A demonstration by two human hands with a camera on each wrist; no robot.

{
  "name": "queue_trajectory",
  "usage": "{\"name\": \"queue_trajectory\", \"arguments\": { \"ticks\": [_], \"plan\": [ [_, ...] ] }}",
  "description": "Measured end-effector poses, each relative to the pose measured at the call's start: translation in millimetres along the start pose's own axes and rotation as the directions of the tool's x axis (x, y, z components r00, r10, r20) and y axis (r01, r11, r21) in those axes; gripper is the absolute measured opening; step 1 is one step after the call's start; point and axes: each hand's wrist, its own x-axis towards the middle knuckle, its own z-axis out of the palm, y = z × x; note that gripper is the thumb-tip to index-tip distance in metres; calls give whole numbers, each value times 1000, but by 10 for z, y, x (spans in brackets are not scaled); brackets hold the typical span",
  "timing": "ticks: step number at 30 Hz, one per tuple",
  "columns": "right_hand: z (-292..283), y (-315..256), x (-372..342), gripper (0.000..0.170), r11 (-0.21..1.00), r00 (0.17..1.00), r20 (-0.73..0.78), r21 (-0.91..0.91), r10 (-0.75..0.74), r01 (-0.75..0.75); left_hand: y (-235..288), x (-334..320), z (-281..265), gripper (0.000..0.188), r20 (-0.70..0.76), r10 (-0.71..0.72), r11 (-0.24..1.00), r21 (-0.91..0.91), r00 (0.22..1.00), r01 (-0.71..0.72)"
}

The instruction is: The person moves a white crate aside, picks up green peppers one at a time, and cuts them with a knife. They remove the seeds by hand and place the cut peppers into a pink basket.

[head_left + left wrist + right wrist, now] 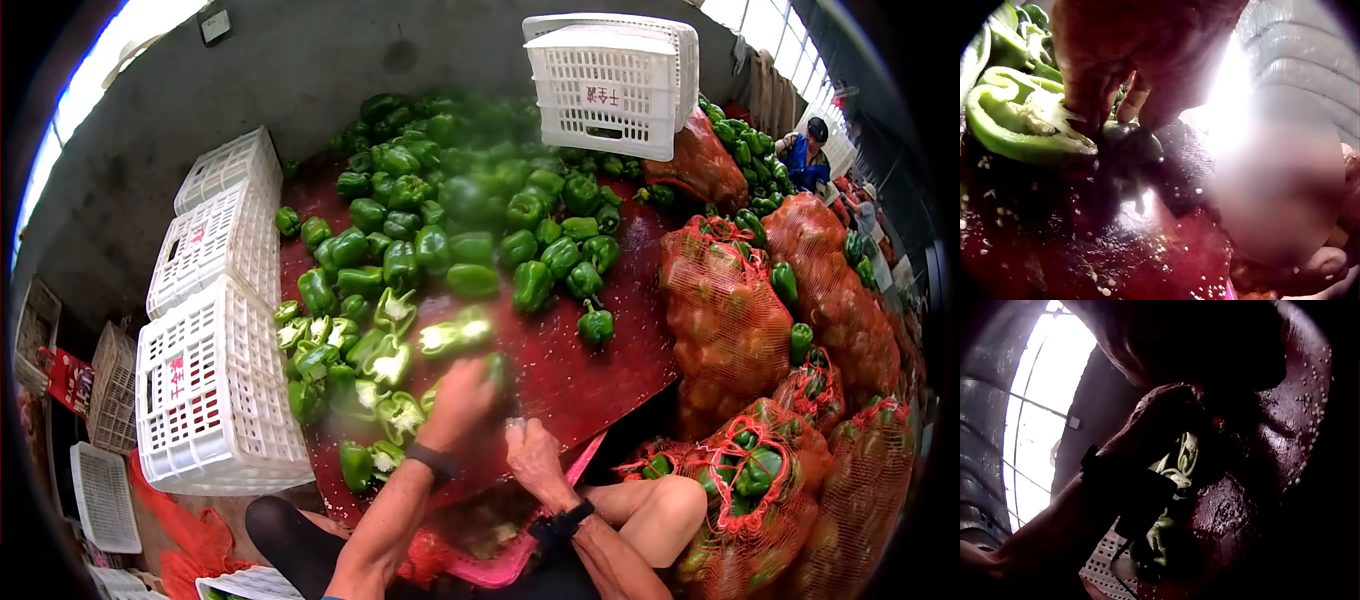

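On the red tabletop (590, 385), my left hand (465, 400) grips a green pepper (496, 368) near the front edge. Seen in the left wrist view, the fingers of the left hand (1141, 62) point down onto the pepper (1132, 147), beside a cut half (1007, 134) with pale seeds. My right hand (538, 458) is curled just right of the left, a small pale object (515, 424) at its fingertips; its shape is unclear. The right wrist view is dark: the left hand (1163, 412) lies below the right hand (1210, 344). Cut peppers (385, 360) lie left of the left hand.
Whole green peppers (400, 195) are heaped at the back. White crates (215, 385) line the left side, and another white crate (605, 95) stands at the back right. Red mesh sacks (725, 320) of peppers fill the right. A pink container rim (505, 568) shows below the front edge.
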Motion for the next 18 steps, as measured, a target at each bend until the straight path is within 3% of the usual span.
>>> {"name": "queue_trajectory", "arguments": {
  "ticks": [3,4,7,8,12,15,16,17,18],
  "plan": [
    [285,-30,81,5,942,971,-25,250,237,-223,41,19,-70,18,17,-45,999,25,999,45],
    [127,-201,195,11,846,903,31,338,428,-412,-21,44,-47,16,12,-82,997,9,997,82],
    [-29,-244,349,17,914,946,103,247,306,-322,-1,82,-106,16,30,-86,996,6,996,86],
    [357,-25,356,22,945,952,137,147,273,-292,-23,94,-118,16,50,-61,998,14,997,61],
    [372,175,622,25,925,854,445,126,270,-358,-29,56,-86,16,76,-27,999,46,997,24],
    [487,9,248,40,859,907,195,296,374,-418,202,45,-168,18,28,-16,997,70,999,14],
    [216,-163,134,38,843,891,223,298,395,-448,270,15,-208,19,17,-14,997,81,1000,12],
    [248,-127,-2,37,939,944,255,216,211,-268,254,-5,-199,19,5,-36,996,83,999,36],
    [246,-133,-130,37,891,906,289,246,309,-382,202,-17,-164,19,-5,-59,995,84,998,59]
  ]
}}
